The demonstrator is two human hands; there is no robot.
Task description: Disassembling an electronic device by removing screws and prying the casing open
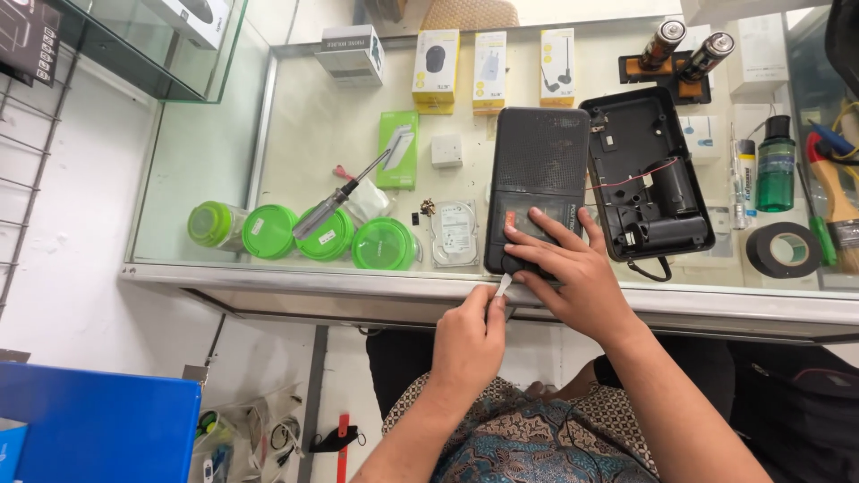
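Left hand pinches a thin blade pointing up-right; right hand presses the black case, lengthwise away.

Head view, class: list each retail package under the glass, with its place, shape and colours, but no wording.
Three yellow-and-white boxes: upright, back row, dark product pictures.
Grey-white box: left of them, squat.
Green box: flat, mid-counter, beside the screwdriver.
White boxes: far right, partly hidden.
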